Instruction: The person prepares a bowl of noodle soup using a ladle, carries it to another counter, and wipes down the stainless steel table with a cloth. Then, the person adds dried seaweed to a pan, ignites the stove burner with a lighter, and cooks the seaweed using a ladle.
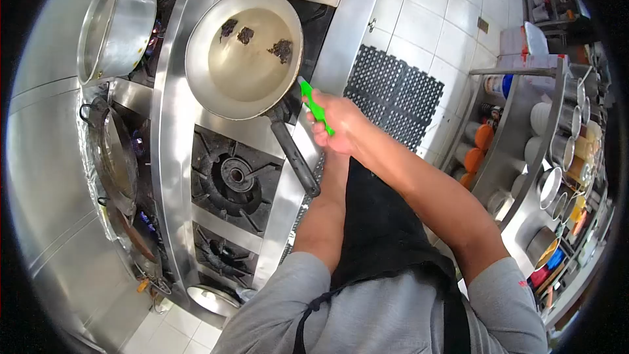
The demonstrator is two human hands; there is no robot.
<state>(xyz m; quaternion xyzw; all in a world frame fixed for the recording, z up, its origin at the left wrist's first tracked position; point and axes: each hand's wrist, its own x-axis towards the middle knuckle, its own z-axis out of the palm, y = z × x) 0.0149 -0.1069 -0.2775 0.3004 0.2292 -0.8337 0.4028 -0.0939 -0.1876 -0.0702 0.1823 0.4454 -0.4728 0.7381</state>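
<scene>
My right hand (342, 120) is closed around a slim bright green tool (317, 110) beside the pan's rim. A short grey tip points toward the pan; its exact kind is unclear. My left hand (335, 149) is mostly hidden behind and below the right one, close to the same tool, and I cannot make out its fingers. Just left of both hands, a wide light-coloured frying pan (226, 95) sits on the stove, its black handle (295, 157) slanting toward me. Shallow clear liquid covers the pan's bottom, with dark crumpled pieces (282, 50) in it.
A bare burner (237, 172) lies below the pan. On the back row stand a large metal pot (134, 29) and dark pans (108, 151), with blue flames near them. To the right, a shelf rack (557, 101) holds bowls and containers. A black rubber mat (396, 88) covers some floor tiles.
</scene>
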